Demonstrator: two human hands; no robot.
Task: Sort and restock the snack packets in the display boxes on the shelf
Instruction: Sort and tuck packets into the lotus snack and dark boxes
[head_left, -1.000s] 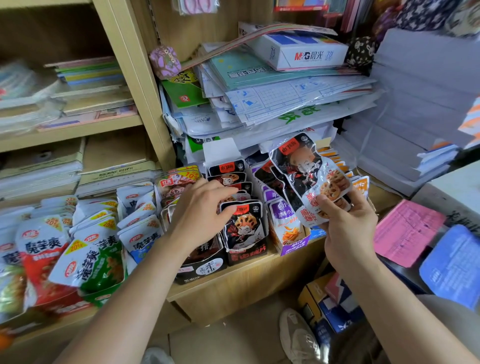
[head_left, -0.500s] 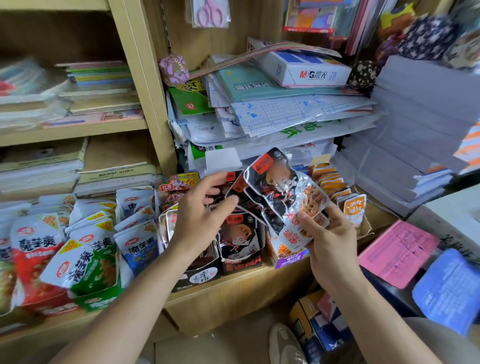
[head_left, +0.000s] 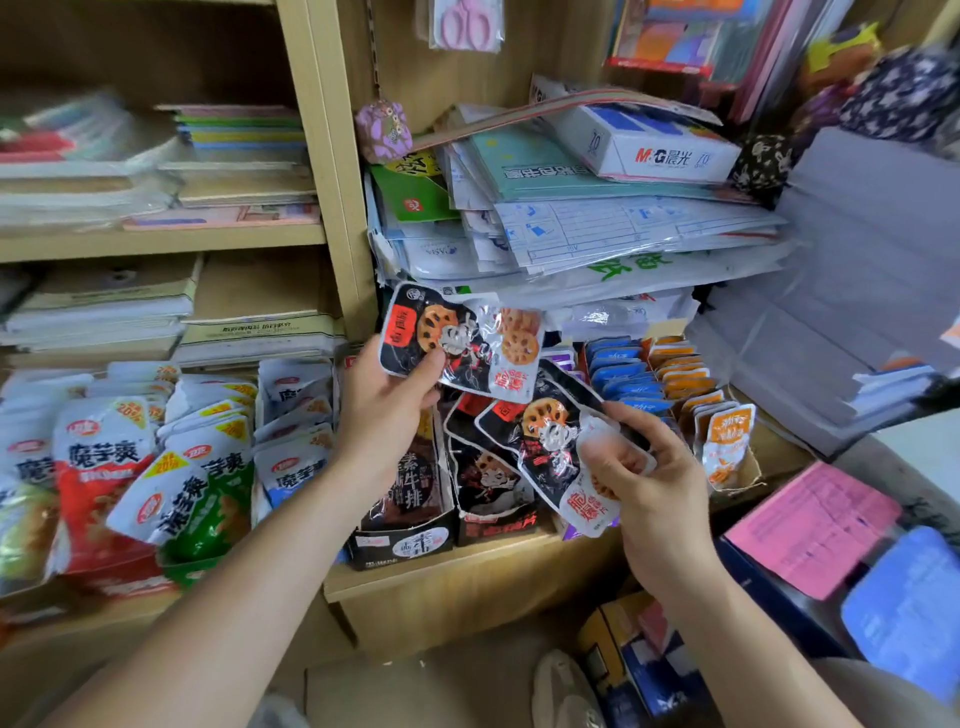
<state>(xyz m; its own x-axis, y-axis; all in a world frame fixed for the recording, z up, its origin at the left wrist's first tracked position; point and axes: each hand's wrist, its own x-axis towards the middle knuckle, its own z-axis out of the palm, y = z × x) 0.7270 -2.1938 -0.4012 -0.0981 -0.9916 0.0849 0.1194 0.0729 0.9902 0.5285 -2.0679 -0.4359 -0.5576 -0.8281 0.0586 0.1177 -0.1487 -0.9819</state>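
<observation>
My bare arms, one pale shoe and a strip of grey-beige cloth.

My left hand (head_left: 384, 410) and right hand (head_left: 660, 483) are uncovered, and both forearms (head_left: 249, 587) are bare from the wrist to the lower edge of the view. The thumbnail (head_left: 438, 358) on my left hand looks short and plain. Low down, I wear a pale off-white sneaker (head_left: 563, 691) with a rounded toe, too blurred to read any detail. At the lower right corner, grey-beige cloth (head_left: 893, 693) covers my leg; whether it is trousers or shorts I cannot tell.
</observation>
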